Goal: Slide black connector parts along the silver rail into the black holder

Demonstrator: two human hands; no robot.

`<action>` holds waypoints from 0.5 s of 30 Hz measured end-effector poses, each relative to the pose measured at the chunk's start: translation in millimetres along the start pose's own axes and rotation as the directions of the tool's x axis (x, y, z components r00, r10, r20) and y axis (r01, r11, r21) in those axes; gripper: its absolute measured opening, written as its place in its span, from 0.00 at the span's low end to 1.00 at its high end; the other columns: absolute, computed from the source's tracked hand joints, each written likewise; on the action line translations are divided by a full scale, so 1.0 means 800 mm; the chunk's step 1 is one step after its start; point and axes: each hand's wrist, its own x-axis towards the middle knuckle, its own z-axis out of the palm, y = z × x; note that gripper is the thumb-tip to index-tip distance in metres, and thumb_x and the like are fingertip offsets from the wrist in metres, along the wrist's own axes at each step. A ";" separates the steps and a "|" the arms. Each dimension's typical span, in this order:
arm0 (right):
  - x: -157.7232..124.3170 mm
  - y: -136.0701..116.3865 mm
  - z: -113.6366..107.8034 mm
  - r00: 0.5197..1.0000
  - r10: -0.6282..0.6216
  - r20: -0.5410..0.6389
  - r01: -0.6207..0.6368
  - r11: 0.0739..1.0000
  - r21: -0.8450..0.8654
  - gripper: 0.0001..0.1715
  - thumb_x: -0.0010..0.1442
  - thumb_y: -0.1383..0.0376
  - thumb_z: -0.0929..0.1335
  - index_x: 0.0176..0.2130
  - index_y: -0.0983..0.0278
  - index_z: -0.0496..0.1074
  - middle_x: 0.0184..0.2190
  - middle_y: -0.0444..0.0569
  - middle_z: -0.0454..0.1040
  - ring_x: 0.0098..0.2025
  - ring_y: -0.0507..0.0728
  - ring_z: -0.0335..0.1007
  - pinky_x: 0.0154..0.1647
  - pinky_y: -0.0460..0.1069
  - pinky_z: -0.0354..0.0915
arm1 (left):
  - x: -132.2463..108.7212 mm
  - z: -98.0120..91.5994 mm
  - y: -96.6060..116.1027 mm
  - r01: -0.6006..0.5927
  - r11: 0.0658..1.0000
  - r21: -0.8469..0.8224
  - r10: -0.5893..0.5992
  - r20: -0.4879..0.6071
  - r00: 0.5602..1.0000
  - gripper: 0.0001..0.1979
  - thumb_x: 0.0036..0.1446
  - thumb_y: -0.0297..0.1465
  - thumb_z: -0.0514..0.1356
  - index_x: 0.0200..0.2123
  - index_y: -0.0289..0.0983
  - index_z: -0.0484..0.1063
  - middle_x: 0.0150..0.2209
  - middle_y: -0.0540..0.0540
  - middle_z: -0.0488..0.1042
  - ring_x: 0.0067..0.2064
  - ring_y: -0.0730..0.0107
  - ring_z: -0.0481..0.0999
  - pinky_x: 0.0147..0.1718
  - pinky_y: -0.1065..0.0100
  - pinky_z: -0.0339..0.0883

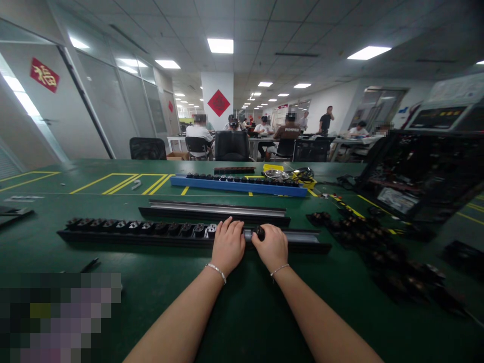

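A long black channel rail (151,240) lies across the green table, its left part filled with a row of black socket inserts (146,227). My left hand (228,243) is closed over the rail at the right end of that row, fingers together and covering what lies beneath. Just to its right, my right hand (270,246) pinches a round black socket insert (258,233) at the rail. Further right, the rail's grey inner channel (302,236) shows bare. Behind it, a second black rail (215,211) lies parallel with no inserts visible inside.
A blue rail (238,186) holding black inserts lies further back, near a metal dish (278,175) and a yellow tray (273,167). Loose black parts (378,242) are heaped on the right, before a dark open-fronted rack (419,176). Several people sit at tables beyond.
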 end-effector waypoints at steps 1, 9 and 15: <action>0.000 0.002 0.000 1.000 0.004 -0.004 -0.004 1.000 -0.003 0.13 0.51 0.61 0.64 0.35 0.65 0.71 0.37 0.51 0.73 0.41 0.57 0.64 0.43 0.50 0.54 | 0.000 0.000 0.000 0.000 1.000 -0.001 0.000 0.001 1.000 0.17 0.57 0.28 0.50 0.49 0.37 0.66 0.49 0.44 0.71 0.57 0.59 0.61 0.57 0.53 0.51; 0.001 0.010 -0.007 0.999 0.041 -0.003 -0.041 0.999 -0.022 0.12 0.50 0.61 0.64 0.35 0.65 0.70 0.36 0.50 0.73 0.41 0.57 0.64 0.43 0.50 0.54 | 0.001 0.000 0.000 0.001 1.000 0.001 -0.001 0.003 1.000 0.17 0.57 0.29 0.50 0.49 0.37 0.66 0.49 0.43 0.71 0.57 0.58 0.61 0.57 0.52 0.51; 0.001 0.012 -0.007 0.999 0.050 0.005 -0.050 0.998 -0.023 0.13 0.51 0.61 0.63 0.35 0.65 0.70 0.36 0.50 0.73 0.41 0.57 0.64 0.44 0.50 0.54 | 0.000 -0.002 0.001 0.003 1.000 0.002 -0.003 0.001 1.000 0.17 0.57 0.29 0.50 0.49 0.37 0.66 0.49 0.43 0.72 0.57 0.59 0.61 0.57 0.52 0.51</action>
